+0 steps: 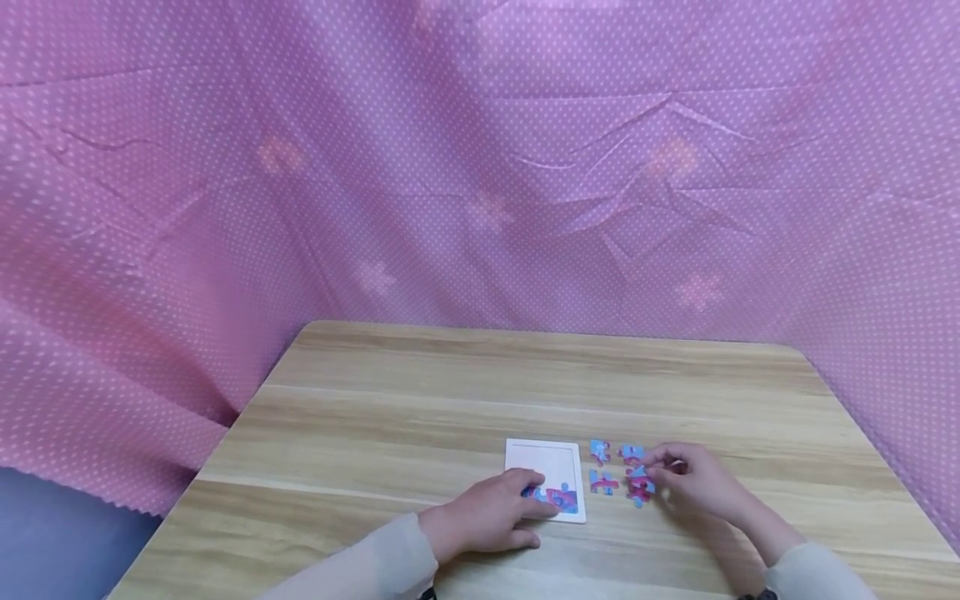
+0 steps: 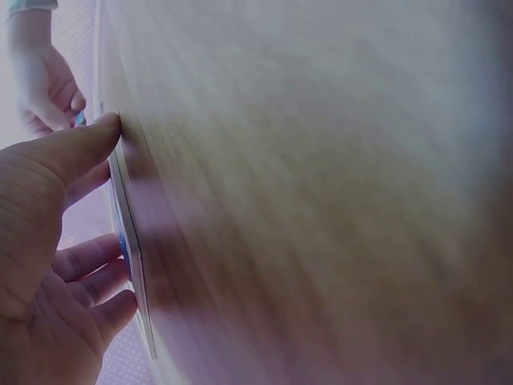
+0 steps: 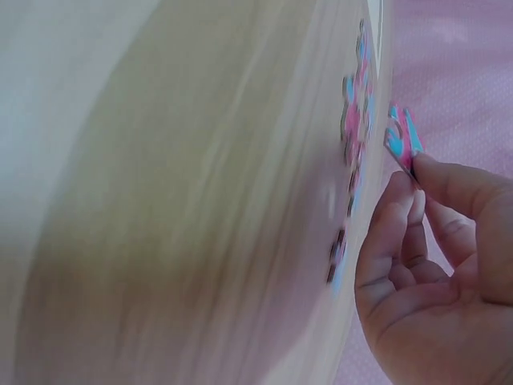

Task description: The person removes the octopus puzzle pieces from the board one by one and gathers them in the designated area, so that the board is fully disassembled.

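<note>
My left hand (image 1: pixel 491 512) rests on the near part of a white square puzzle board (image 1: pixel 536 454), its fingers spread over joined blue and pink jigsaw pieces (image 1: pixel 567 502). In the left wrist view, the fingers of that hand (image 2: pixel 76 265) touch the thin board (image 2: pixel 135 265). My right hand (image 1: pixel 697 479) is to the right of the board. Between its thumb and fingertips it pinches a pink and blue jigsaw piece (image 3: pixel 403 138), raised off the table. Loose jigsaw pieces (image 1: pixel 600 451) lie between the board and this hand; the hand and held piece partly overlap them in the head view.
The wooden table (image 1: pixel 420 392) has rounded far corners and bears the board and pieces near its front. A pink dotted curtain (image 1: pixel 480 167) hangs behind and at both sides. In the right wrist view, loose jigsaw pieces (image 3: pixel 353 120) lie flat below the held one.
</note>
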A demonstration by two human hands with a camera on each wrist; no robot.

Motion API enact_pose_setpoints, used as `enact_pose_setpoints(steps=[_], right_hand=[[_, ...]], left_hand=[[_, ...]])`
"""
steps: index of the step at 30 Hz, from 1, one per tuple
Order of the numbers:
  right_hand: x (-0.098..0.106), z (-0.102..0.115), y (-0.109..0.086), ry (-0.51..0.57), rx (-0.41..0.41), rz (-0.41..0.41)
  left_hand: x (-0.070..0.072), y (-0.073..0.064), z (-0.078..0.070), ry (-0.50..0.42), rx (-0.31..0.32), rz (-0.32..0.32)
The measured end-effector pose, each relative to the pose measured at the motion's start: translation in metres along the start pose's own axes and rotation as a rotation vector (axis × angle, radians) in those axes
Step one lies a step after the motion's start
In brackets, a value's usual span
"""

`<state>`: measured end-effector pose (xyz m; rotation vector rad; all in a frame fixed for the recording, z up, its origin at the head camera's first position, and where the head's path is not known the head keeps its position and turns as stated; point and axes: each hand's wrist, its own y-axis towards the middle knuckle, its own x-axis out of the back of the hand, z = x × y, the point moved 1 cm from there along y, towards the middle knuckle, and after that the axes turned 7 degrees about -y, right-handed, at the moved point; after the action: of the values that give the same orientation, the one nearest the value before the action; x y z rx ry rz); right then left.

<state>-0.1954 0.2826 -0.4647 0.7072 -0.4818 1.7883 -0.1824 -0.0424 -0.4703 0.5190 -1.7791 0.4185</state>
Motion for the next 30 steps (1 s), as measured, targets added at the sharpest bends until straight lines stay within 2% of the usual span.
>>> enact_pose_setpoints(steps=[6, 12, 16, 24, 30], right_hand=[[0.010, -0.008, -0.009, 0.009, -0.016, 0.049], [0.014, -0.015, -0.015, -0.036, -0.019, 0.076], [0.016, -0.019, -0.019, -0.066, -0.038, 0.074], [0.015, -0.021, -0.021, -0.076, -0.076, 0.077], [0.016, -0.018, -0.021, -0.117, -0.100, 0.071]], left_hand=[[-0.001, -0.001, -0.001, -0.006, 0.002, 0.001], [-0.003, -0.001, 0.000, 0.003, -0.005, -0.010], [-0.004, -0.002, 0.000, 0.012, -0.014, -0.017], [-0.003, -0.003, 0.000, -0.025, 0.015, 0.009], [-0.003, -0.004, 0.000, 0.015, -0.020, -0.031]])
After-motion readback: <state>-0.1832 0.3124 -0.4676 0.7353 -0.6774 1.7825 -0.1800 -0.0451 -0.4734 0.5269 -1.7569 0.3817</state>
